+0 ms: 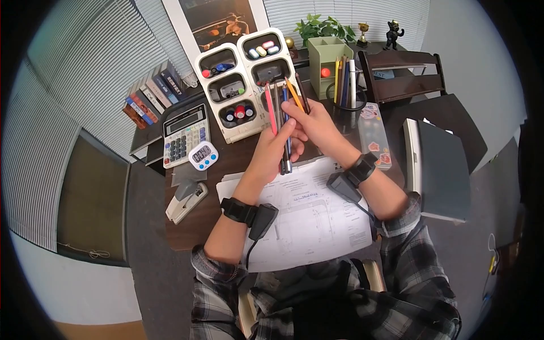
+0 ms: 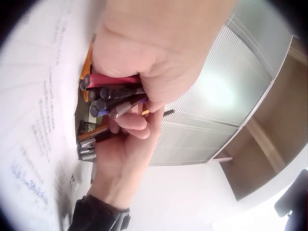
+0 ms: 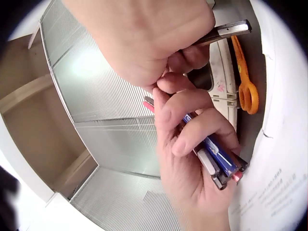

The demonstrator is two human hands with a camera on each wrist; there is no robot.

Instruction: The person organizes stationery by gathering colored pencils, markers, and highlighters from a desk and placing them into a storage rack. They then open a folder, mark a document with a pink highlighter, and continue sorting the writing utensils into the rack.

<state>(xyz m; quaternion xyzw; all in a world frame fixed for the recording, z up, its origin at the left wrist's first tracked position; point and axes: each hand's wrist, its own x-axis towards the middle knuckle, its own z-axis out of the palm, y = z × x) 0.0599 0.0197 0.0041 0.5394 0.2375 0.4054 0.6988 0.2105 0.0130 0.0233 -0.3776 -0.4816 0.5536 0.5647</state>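
Observation:
Over the papers, my left hand holds a bundle of pencils, among them a pink pencil and a blue pencil, tips pointing away from me. The bundle's blunt ends, including a blue pencil end, stick out below its curled fingers in the right wrist view. My right hand meets it from the right and grips an orange pencil and a dark pencil. The dark pencil's silver-banded end shows behind the right palm. Fingertips of both hands overlap around the bundle.
A white compartment organizer stands just beyond the hands. A mesh pen cup, green box and clear case are at right. Left are a calculator, timer and stapler. Orange scissors lie near the papers.

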